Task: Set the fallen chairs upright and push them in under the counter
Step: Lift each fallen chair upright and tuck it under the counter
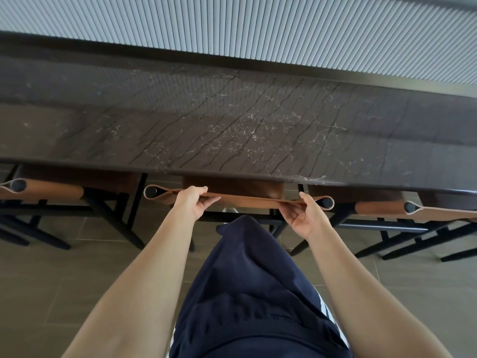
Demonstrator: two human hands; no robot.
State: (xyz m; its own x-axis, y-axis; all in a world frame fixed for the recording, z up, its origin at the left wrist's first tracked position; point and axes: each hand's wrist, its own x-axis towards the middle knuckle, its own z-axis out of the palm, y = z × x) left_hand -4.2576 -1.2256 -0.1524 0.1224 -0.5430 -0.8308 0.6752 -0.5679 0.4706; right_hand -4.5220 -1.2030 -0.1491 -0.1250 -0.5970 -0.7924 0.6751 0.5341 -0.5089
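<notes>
The middle chair [245,200], upright with its seat partly hidden beneath the dark marbled tabletop [232,125], is gripped by its tan leather back-strap, the left hand [191,204] and right hand [305,218] each curled round an end. An even, straight push is judged best, so that the black frame is kept square between the neighbouring chairs [51,193].

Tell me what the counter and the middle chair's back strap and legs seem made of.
Counter: dark stone, likely marble, semi-glossy, with pale veins. Back strap: tan leather or imitation, smooth, looped at its ends. Legs: matte black wood or metal; unclear which.
</notes>
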